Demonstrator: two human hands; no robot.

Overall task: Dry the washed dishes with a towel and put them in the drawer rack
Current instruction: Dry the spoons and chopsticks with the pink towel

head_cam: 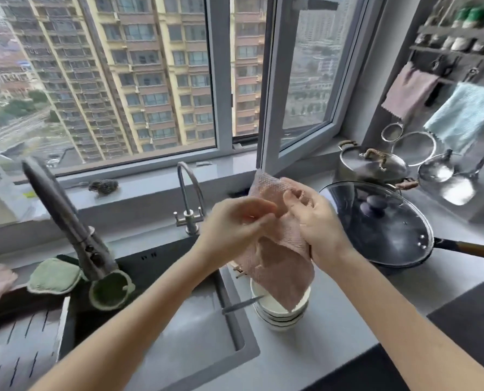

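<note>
The towel point(277, 249) is a dusty-pink cloth with a fine waffle-like weave, bunched at the top and hanging in a loose, creased sheet whose lowest corner dips into the top of the stack of bowls point(277, 320); it is held in the air directly above that stack. The right grip point(317, 218), above and slightly right of the stack, has its fingers curled into the cloth, with the towel draped over them and trailing down below the palm. The left grip point(235, 224), above and left of the stack, has its curled fingers and thumb closed on a fold of the towel, though the fingertips are blurred. The bowls are white with dark bands on the lower ones, nested upright on the grey table point(320, 348). A slim grey utensil point(241, 304) lies just left of the stack, crossing the rim of the sink point(243, 345), which spreads out to the stack's left. Behind and right of the stack sits a dark wok under a glass lid point(376, 221), and farther behind it a steel pot point(373, 167). Far left of the stack, beyond the sink, stands a large dark faucet point(66, 218) with green pads point(54, 275) near its base. A small curved tap point(188, 198) rises behind and left of the stack.
</note>
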